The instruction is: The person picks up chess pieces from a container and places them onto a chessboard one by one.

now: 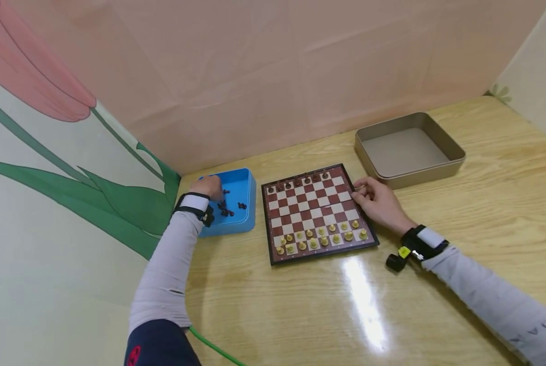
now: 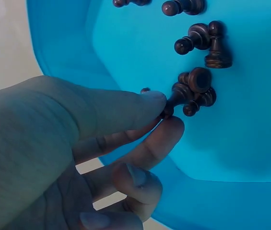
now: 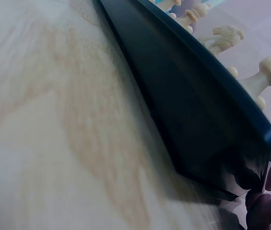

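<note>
My left hand point(image 1: 211, 187) reaches into a blue tray point(image 1: 251, 203). In the left wrist view, its thumb and index finger pinch the round head of a dark chess pawn point(image 2: 178, 96), which lies against other dark pawns point(image 2: 217, 52). My right hand point(image 1: 383, 206) rests at the right edge of the chessboard point(image 1: 307, 198), fingertips touching its side and fingers loosely bent. The right wrist view shows only part of these fingers point(image 3: 265, 211) beside the board's black side. Dark pieces point(image 1: 297, 182) line the far edge of the board; light pieces point(image 1: 325, 240) fill two rows at the near edge.
A brown rectangular box point(image 1: 410, 175) without a lid stands behind my right hand, close to the board's far right corner. The wooden table point(image 1: 273, 310) meets a pink covered wall at the back. A green cable point(image 1: 213, 346) runs below my left forearm.
</note>
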The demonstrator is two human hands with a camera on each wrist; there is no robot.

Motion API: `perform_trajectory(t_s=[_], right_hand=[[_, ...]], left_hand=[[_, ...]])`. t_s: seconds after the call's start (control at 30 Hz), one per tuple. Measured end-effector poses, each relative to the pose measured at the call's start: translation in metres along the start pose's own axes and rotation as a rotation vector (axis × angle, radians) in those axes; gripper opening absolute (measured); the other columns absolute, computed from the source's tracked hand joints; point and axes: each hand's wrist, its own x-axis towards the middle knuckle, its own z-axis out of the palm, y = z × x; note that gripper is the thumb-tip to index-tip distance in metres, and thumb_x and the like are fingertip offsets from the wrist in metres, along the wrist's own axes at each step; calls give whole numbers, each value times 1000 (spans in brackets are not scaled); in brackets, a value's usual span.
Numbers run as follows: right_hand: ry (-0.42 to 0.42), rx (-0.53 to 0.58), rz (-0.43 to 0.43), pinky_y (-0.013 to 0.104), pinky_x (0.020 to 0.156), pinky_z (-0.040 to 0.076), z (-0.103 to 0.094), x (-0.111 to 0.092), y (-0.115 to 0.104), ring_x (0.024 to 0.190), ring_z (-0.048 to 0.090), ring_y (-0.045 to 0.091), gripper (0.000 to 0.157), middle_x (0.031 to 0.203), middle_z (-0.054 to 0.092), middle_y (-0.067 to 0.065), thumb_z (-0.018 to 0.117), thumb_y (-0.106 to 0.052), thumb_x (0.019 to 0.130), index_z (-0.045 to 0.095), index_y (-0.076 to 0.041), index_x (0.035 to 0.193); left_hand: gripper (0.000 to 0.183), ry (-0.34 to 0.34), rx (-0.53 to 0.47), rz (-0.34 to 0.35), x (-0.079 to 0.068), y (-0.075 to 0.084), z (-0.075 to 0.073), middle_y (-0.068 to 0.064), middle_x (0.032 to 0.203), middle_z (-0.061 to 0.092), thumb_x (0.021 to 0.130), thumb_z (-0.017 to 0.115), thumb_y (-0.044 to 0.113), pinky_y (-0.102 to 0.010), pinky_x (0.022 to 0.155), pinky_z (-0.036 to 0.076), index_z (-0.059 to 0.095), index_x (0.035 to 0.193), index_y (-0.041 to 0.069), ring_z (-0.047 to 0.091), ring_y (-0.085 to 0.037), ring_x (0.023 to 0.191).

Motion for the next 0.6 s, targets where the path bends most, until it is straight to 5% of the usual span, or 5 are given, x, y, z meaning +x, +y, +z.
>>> perform_trajectory(t_s=[0.4,0.6], right_hand=[[1,-1,-5,25,65,42,1,0,3,75,59,18,29,97,72,14,64,-21,107,63,-2,129],[3,0,-7,25,63,42,-1,0,0,74,58,18,28,96,72,14,64,-19,107,63,-2,129]], left_hand=[[25,-37,-30,12,4,-1,-3,-2,76,41,103,57,11,-35,66,40,55,78,11,47,-21,71],[16,24,-63,56,2,-2,-11,-4,77,45,99,61,8,-35,67,40,62,83,9,49,-22,74]])
